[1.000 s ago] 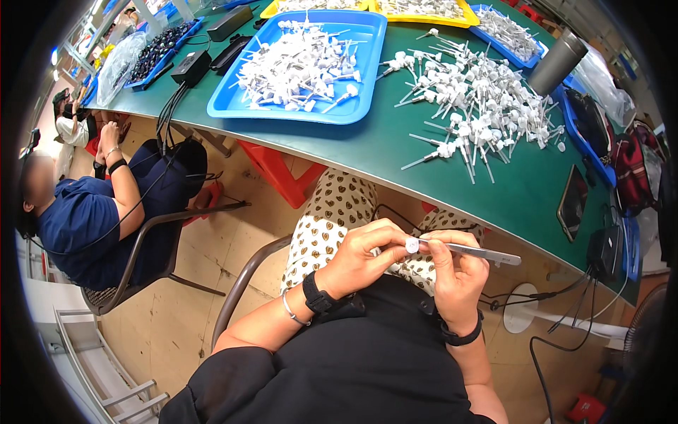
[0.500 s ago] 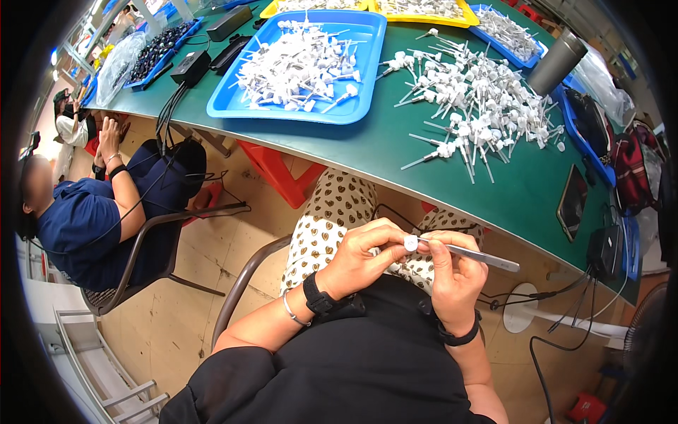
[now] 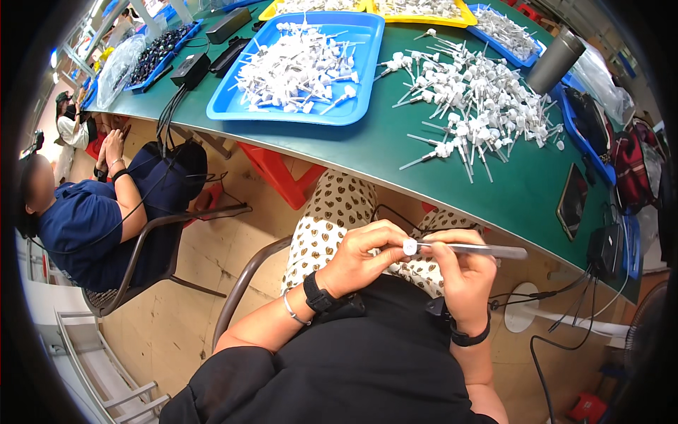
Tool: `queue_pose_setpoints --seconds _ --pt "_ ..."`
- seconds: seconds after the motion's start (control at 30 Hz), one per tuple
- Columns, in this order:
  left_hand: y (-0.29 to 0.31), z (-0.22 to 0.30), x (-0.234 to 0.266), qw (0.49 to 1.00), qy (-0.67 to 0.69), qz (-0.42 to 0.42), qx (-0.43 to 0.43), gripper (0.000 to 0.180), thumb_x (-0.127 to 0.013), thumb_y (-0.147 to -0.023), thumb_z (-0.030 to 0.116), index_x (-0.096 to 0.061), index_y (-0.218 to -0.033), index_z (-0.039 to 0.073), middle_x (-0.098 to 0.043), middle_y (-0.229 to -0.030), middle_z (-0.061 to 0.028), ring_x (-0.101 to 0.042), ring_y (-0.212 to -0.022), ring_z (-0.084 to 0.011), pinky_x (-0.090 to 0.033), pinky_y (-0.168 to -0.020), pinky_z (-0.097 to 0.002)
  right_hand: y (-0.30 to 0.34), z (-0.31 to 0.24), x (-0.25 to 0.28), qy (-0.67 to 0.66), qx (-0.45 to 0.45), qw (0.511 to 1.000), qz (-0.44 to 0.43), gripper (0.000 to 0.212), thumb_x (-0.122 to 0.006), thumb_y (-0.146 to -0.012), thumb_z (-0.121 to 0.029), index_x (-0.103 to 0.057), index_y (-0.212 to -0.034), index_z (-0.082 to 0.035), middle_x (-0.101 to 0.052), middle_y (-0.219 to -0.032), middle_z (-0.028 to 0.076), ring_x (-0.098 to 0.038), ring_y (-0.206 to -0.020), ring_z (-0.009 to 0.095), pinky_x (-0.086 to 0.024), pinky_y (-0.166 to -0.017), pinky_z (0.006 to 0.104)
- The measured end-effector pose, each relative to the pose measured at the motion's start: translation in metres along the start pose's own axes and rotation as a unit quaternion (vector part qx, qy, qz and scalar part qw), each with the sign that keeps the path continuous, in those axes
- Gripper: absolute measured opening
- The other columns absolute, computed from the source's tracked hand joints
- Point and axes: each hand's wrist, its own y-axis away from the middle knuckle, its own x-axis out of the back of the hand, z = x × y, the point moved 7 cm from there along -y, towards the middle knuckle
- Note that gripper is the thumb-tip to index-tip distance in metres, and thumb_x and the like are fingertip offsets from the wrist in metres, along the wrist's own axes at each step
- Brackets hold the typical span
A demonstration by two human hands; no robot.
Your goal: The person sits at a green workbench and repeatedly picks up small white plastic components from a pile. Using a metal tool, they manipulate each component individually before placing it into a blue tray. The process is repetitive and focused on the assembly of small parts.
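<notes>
Over my lap, below the table edge, my left hand (image 3: pixel 367 254) pinches a small white round plastic part (image 3: pixel 409 246) between thumb and fingers. My right hand (image 3: pixel 462 272) holds a slim grey metal tool (image 3: pixel 480 249) level, its tip against that white part. Both wrists carry dark bands. On the green table (image 3: pixel 395 152) above lies a loose heap of white pump parts with thin tubes (image 3: pixel 480 99). A blue tray (image 3: pixel 289 106) to its left is filled with more of the same white pieces.
A person in dark blue sits on a chair (image 3: pixel 85 226) at the left. A grey metal tumbler (image 3: pixel 554 60) stands at the table's back right. Yellow trays (image 3: pixel 424 8), a dark tablet (image 3: pixel 572 201), black boxes with cables (image 3: pixel 191 67) and bags at the right edge (image 3: pixel 635 162).
</notes>
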Motion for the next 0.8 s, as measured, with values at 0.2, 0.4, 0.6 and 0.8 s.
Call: queue_pose_setpoints --seconds 0.2,0.4,0.6,0.8 --pt "0.0 -0.007 0.002 0.994 0.103 0.019 0.041 0.01 -0.064 -0.097 0.0 -0.069 -0.105 -0.003 -0.067 -0.108 -0.0128 -0.073 -0.091 -0.0207 -0.062 -0.08 -0.0317 -0.002 -0.012 0.023 -0.1 0.049 0.991 0.081 0.012 -0.065 -0.096 0.002 -0.064 -0.107 0.007 -0.068 -0.105 0.015 -0.07 -0.088 0.017 -0.059 -0.08 0.0289" --pt "-0.022 0.031 0.029 0.997 0.027 0.073 0.01 0.011 -0.06 -0.098 -0.003 -0.069 -0.105 -0.004 -0.068 -0.108 -0.0132 -0.072 -0.082 -0.0174 -0.06 -0.074 -0.0292 0.0 -0.023 0.037 -0.121 0.066 0.985 0.108 0.014 -0.067 -0.095 -0.003 -0.062 -0.105 0.005 -0.068 -0.102 0.016 -0.069 -0.086 0.019 -0.058 -0.079 0.0301" --pt "-0.106 0.101 0.151 0.874 -0.406 0.225 -0.142 0.041 -0.069 -0.092 0.004 -0.06 -0.131 0.0 -0.058 -0.134 -0.0191 -0.063 -0.113 -0.026 -0.052 -0.096 -0.0346 0.027 -0.105 0.042 -0.133 0.269 0.953 0.031 0.027 -0.081 -0.087 -0.026 -0.064 -0.086 -0.004 -0.072 -0.078 0.01 -0.072 -0.066 0.023 -0.056 -0.056 0.031" --pt "-0.143 0.13 0.117 0.844 -0.49 0.143 -0.166 0.058 -0.078 -0.084 0.014 -0.057 -0.137 0.005 -0.043 -0.152 -0.0238 -0.043 -0.141 -0.0377 -0.036 -0.115 -0.0433 0.049 -0.195 0.081 -0.081 0.37 0.898 -0.222 0.033 -0.073 -0.088 -0.012 -0.056 -0.113 0.0 -0.064 -0.111 0.021 -0.067 -0.085 0.032 -0.063 -0.074 0.0416"
